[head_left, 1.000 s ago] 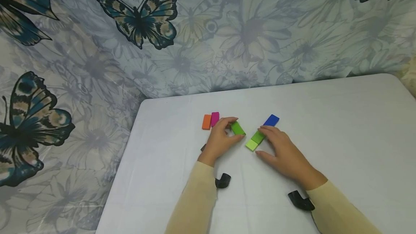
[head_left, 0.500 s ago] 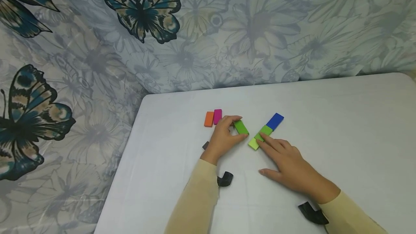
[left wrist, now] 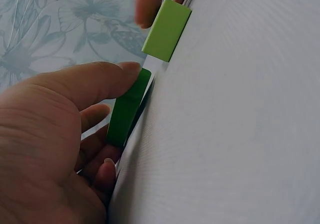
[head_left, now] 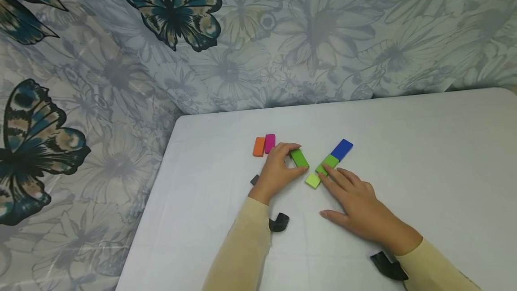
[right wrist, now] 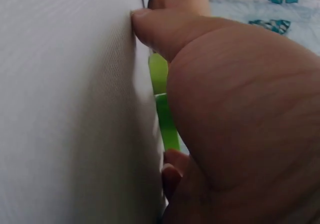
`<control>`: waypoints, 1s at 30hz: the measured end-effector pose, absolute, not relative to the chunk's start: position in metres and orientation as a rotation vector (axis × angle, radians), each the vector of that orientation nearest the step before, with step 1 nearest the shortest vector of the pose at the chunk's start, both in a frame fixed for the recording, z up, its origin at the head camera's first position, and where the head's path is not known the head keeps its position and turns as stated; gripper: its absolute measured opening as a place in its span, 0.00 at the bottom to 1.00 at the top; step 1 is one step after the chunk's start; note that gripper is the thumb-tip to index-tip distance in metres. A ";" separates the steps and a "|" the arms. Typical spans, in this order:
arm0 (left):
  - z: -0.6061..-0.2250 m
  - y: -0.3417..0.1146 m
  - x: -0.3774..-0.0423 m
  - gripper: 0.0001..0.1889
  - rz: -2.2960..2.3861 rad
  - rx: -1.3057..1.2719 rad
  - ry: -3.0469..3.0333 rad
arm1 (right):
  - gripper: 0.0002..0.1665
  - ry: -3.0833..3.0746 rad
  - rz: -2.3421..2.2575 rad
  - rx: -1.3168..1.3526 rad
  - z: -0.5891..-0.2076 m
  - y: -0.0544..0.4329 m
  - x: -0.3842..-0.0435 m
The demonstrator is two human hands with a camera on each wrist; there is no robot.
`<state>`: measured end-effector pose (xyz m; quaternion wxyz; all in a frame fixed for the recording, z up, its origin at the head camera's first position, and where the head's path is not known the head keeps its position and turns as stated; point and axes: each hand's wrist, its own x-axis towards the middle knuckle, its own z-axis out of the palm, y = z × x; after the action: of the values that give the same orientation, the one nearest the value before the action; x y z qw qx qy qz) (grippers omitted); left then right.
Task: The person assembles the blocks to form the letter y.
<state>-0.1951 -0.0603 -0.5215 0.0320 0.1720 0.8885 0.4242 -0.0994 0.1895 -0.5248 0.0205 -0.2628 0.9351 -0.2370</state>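
Note:
My left hand [head_left: 276, 172] pinches a green block [head_left: 300, 158] by its ends between thumb and fingers; in the left wrist view that green block [left wrist: 129, 106] stands close against the table. My right hand [head_left: 359, 205] lies flat with fingers extended, its fingertips on a second green block [head_left: 329, 161], thumb apart on the cloth. Against that block's far end sits a blue block [head_left: 342, 149], in one slanting line. At its near end lies a short yellow-green block [head_left: 313, 181], slightly out of line. The right wrist view shows mostly palm, with the yellow-green block [right wrist: 158, 73] partly hidden behind.
An orange block [head_left: 259, 146] and a magenta block [head_left: 269, 143] lie side by side beyond the left hand. A dark block [head_left: 255, 179] peeks out beside the left wrist. White cloth covers the table [head_left: 424, 156], which meets a butterfly-patterned backdrop [head_left: 250, 57] at its far edge.
My right hand has let the thumb drop away from the row and laid its fingertips on the green block. The yellow-green block has shifted slightly left, out of line. The left hand keeps its pinch.

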 end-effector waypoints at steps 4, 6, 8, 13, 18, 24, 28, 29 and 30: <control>-0.521 -0.061 -0.194 0.31 1.294 0.521 2.744 | 0.52 2.895 -0.704 -0.837 -0.523 0.188 -0.099; -0.521 -0.061 -0.194 0.31 1.285 0.514 2.744 | 0.51 2.891 -0.688 -0.839 -0.522 0.188 -0.098; -0.522 -0.060 -0.195 0.31 1.279 0.510 2.746 | 0.50 2.888 -0.677 -0.833 -0.521 0.188 -0.098; -0.523 -0.060 -0.195 0.31 1.274 0.499 2.747 | 0.51 2.881 -0.687 -0.818 -0.520 0.187 -0.096; -0.522 -0.060 -0.195 0.31 1.273 0.487 2.741 | 0.53 2.871 -0.692 -0.802 -0.521 0.187 -0.096; -0.522 -0.060 -0.196 0.31 1.268 0.475 2.734 | 0.53 2.874 -0.689 -0.801 -0.522 0.187 -0.096; -0.519 -0.062 -0.195 0.31 1.248 0.487 2.688 | 0.53 2.878 -0.691 -0.805 -0.522 0.188 -0.097; -0.519 -0.063 -0.195 0.32 1.239 0.501 2.674 | 0.53 2.877 -0.693 -0.807 -0.522 0.188 -0.097; -0.518 -0.064 -0.195 0.33 1.227 0.517 2.661 | 0.53 2.877 -0.694 -0.809 -0.522 0.188 -0.097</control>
<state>-0.1953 -0.0640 -0.5180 0.0828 0.1732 0.8912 0.4111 -0.0967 0.1876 -0.5220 0.0368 -0.2635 0.9371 -0.2261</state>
